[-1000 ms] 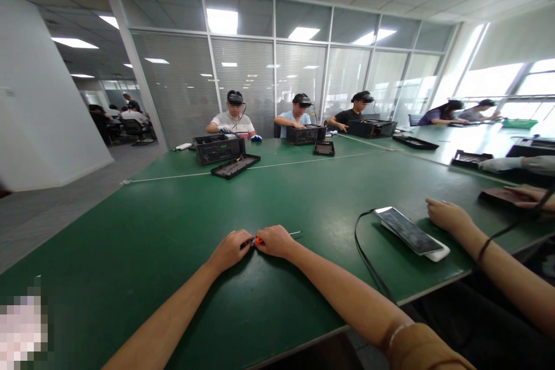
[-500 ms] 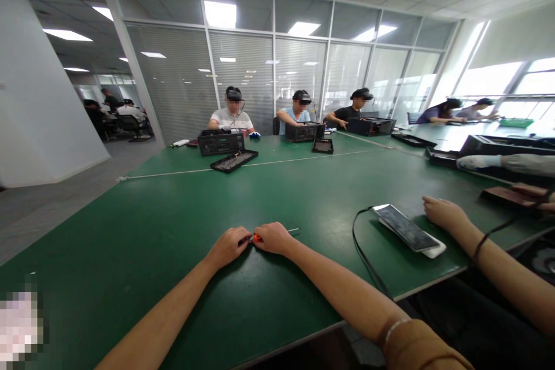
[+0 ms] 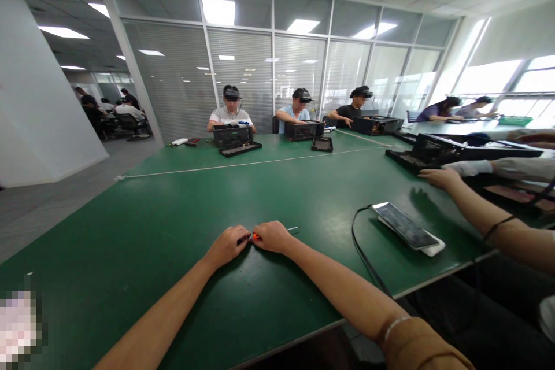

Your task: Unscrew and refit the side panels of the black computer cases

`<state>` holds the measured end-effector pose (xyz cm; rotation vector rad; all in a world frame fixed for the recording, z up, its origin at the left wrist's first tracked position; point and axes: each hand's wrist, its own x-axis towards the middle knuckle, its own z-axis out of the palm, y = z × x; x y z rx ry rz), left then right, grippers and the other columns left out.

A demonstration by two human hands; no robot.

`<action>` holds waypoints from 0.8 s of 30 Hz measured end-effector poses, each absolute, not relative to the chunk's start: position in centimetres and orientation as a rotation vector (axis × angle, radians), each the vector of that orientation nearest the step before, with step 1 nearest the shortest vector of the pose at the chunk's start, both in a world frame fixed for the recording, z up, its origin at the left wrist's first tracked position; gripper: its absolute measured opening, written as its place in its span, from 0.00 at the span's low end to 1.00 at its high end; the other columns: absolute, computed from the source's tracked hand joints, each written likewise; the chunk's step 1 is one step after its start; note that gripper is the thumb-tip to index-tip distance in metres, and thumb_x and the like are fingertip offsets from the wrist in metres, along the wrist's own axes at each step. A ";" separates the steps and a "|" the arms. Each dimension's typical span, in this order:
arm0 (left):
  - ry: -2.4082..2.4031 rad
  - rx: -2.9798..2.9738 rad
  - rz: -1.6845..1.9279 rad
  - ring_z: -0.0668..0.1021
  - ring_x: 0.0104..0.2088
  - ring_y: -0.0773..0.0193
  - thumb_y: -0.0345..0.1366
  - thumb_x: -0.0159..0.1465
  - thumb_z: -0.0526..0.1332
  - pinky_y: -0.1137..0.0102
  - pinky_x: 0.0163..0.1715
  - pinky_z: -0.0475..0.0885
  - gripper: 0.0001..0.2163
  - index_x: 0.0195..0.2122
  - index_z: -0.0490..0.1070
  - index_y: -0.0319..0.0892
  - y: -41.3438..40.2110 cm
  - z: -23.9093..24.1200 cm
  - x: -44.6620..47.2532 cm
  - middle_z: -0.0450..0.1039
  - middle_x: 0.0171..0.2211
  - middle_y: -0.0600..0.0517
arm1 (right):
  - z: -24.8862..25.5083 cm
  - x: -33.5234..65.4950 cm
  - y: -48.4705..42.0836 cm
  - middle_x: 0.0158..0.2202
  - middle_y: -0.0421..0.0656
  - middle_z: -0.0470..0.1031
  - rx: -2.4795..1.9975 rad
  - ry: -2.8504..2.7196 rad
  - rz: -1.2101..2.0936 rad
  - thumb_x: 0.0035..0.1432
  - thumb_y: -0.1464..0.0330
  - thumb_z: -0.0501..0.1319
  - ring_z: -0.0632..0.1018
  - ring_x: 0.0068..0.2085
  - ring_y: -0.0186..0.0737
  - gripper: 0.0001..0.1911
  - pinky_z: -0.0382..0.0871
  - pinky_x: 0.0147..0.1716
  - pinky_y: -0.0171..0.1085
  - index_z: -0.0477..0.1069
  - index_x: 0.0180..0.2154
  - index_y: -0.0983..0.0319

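My right hand [image 3: 271, 237] is closed around a screwdriver [image 3: 257, 237] with an orange-red handle; its thin metal shaft sticks out to the right past the wrist side. My left hand [image 3: 228, 244] rests just left of it, fingers curled around something small and dark that I cannot make out. The two hands nearly meet over the green table [image 3: 173, 214], both low on its surface. A phone [image 3: 405, 225] lies on a white object to the right, a black strap or cable [image 3: 353, 231] beside it.
Co-workers sit across the table with black computer cases [image 3: 234, 136]. At right, a neighbour's hand [image 3: 442, 178] touches a large open black case [image 3: 433, 153], near a gloved hand [image 3: 470, 167]. A white cord [image 3: 208, 169] crosses the table. A pixelated patch covers the lower left.
The neighbour's bare hand at right moved forward to the black case, which shifted left. Across the table, a case and its panel shifted. My own hands stayed in place.
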<state>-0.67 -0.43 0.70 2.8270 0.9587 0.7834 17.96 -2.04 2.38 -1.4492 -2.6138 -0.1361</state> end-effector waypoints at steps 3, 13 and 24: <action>0.961 2.832 0.767 0.71 0.36 0.65 0.34 0.61 0.52 0.70 0.39 0.64 0.08 0.37 0.69 0.42 -0.4 0.7 -0.7 0.70 0.34 0.50 | 2.4 17.9 -2.0 0.37 0.46 0.74 -1.448 -2.613 -0.135 0.57 0.59 0.47 0.74 0.37 0.40 0.17 0.62 0.35 0.35 0.69 0.38 0.61; 0.958 2.815 0.772 0.71 0.37 0.65 0.33 0.61 0.52 0.69 0.40 0.64 0.08 0.37 0.69 0.42 -0.4 0.7 -0.7 0.70 0.34 0.50 | 2.3 18.0 -2.0 0.38 0.46 0.74 -1.454 -2.601 -0.153 0.57 0.59 0.47 0.74 0.37 0.41 0.17 0.62 0.34 0.36 0.69 0.38 0.61; 0.959 2.810 0.780 0.71 0.36 0.65 0.34 0.61 0.52 0.69 0.39 0.65 0.09 0.37 0.70 0.42 -0.7 1.0 -0.6 0.70 0.34 0.49 | 2.1 18.0 -2.0 0.37 0.46 0.74 -1.478 -2.585 -0.140 0.57 0.59 0.48 0.74 0.38 0.41 0.17 0.62 0.35 0.35 0.69 0.38 0.61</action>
